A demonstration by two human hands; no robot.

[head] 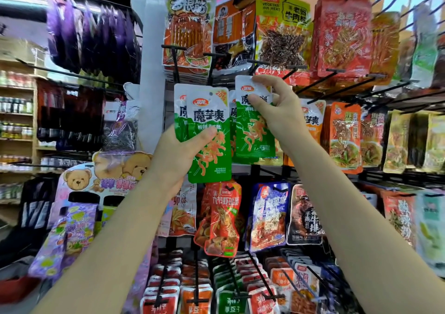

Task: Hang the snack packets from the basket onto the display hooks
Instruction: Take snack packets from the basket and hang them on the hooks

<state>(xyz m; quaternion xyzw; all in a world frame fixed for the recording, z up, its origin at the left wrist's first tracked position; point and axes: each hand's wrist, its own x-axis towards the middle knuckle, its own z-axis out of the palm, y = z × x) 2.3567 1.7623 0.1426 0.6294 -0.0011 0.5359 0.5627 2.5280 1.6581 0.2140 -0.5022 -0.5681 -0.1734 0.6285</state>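
Packet at the hook: we see a green-and-white konjac snack packet (255, 123), white at the top with a red oval logo, bold dark characters below it, and orange strips printed across the green lower half; it hangs upright in the middle of the display rack (154, 48), its top edge just under the black hook bars.
Right hand (279, 111): we see the thumb and fingers pinching that packet's white top corner, the thumb on the printed face.
Packets in reserve: a small stack of the same green packets (209, 130), the front one showing a hang hole and an orange "20%" corner flash, held upright just left of the first packet.
Left hand (178, 154): we see it gripping the stack low on its left edge, thumb lying across the front.
Behind the held packet: more green packets of the same kind already on the rack, partly hidden.
Upper row: red, orange and yellow spicy-strip packets (281, 29) on black hooks.
Right of centre: orange packets (344, 135) beside the green ones.
Lower rows: a red-orange crinkled packet (221, 219) right under the stack, then blue and black packets to its right, and small red and green sachets along the bottom edge.
Left side: purple packets (91, 34) on a side hook, a teddy-bear card (101, 174), and shelves of bottles at the far left.
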